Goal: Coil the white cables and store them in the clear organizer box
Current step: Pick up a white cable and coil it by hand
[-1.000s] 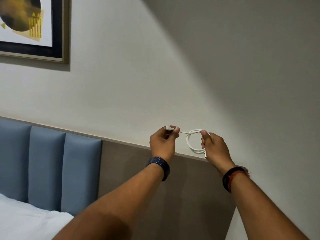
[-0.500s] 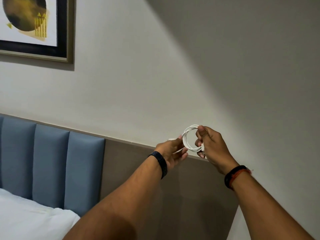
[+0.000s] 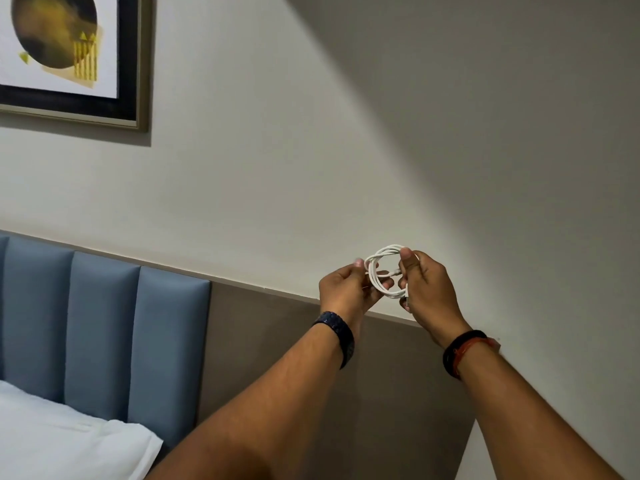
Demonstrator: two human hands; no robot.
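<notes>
Both hands are raised in front of the wall. A white cable [image 3: 381, 271], wound into a small ring of several loops, is gripped on its left side by the left hand [image 3: 348, 289] and pinched on its right side by the right hand [image 3: 427, 289] (thumb over the top of the coil). A dark band [image 3: 337, 336] is worn on the left wrist. To the far left, a blue headboard [image 3: 104, 327] and a framed picture [image 3: 72, 53] are seen, with a white pillow [image 3: 69, 441] nearer.
</notes>
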